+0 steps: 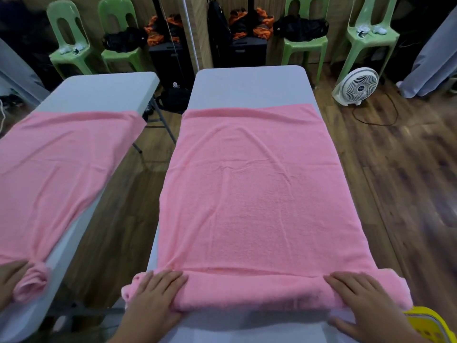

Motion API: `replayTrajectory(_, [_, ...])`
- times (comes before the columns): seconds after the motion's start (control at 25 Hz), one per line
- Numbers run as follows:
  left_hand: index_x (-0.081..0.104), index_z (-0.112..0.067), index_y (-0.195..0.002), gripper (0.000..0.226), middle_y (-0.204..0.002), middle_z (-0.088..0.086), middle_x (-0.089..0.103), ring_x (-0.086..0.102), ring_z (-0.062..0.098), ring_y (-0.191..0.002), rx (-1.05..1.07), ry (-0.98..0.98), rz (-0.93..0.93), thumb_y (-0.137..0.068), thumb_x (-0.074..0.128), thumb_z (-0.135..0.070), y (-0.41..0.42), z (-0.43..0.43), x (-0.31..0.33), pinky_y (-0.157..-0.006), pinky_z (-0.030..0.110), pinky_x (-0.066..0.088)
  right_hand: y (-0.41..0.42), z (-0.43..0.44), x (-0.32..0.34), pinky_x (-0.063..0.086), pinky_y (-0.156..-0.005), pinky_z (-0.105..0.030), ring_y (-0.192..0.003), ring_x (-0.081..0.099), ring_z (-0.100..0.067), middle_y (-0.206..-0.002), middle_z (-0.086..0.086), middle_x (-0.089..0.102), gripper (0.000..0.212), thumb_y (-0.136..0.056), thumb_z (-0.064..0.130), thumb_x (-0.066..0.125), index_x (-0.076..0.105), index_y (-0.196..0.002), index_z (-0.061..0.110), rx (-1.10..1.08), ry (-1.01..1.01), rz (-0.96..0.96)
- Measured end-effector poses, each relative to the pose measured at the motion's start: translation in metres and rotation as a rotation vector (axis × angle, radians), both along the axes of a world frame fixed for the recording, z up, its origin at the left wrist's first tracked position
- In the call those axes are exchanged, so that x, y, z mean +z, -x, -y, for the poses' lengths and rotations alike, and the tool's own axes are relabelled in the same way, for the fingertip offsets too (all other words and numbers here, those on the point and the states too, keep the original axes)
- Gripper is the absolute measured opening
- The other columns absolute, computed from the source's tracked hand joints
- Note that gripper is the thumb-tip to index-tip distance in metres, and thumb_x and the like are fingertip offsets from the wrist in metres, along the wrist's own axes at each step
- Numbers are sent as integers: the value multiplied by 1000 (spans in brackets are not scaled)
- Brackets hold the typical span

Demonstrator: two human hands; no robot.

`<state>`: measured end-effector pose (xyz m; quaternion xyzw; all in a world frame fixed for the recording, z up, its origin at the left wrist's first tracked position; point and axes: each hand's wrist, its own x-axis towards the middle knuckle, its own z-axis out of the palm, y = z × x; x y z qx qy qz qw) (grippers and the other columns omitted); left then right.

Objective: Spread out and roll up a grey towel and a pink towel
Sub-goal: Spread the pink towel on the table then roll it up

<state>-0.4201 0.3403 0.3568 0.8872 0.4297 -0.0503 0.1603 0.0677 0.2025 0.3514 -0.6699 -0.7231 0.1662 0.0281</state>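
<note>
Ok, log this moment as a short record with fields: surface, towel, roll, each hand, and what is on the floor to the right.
surface: white table, far end bare
towel: pink towel, spread flat along the table, a few creases, side edges hanging slightly over
roll: started at the near end, still thin, most of the towel unrolled
left hand: palm down on the left end of the roll
right hand: palm down on the right end of the roll
floor right: white fan with a dark cord, on wood flooring
grey towel: not identifiable in view
</note>
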Motion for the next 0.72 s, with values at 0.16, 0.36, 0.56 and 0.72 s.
replayTrajectory(0.16, [65,-43,-109,54,-107,-20,68,59,7,-99,79,11,22,-55,59,-44,12,-16,8,-92,29,39,-4,-14,14,44,-65,-27,-80,64,-4,-87,22,65,52,-52,52,71,60,-102,45,-114,104,40])
replayTrajectory(0.36, [61,-52,-107,50,-104,-30,61,57,-1,-96,223,85,-130,-57,65,-48,49,-40,29,-80,27,42,-33,-50,43,49,-72,-24,-80,56,2,-84,23,64,23,-71,52,52,58,-91,46,-140,326,-100])
replayTrajectory(0.56, [52,-60,-121,67,-122,-14,66,59,14,-110,449,57,-57,-62,75,-38,86,-64,21,-99,46,50,-36,-76,33,49,-73,-23,-80,57,0,-78,22,63,9,-81,46,54,63,-83,44,-258,280,-141])
replayTrajectory(0.72, [61,-19,-130,56,-130,11,62,56,37,-118,555,-220,106,-74,67,-25,17,-53,34,-110,54,32,-29,-60,23,48,-81,-36,-87,60,-20,-97,7,67,34,-84,45,50,71,-101,23,-160,-218,120])
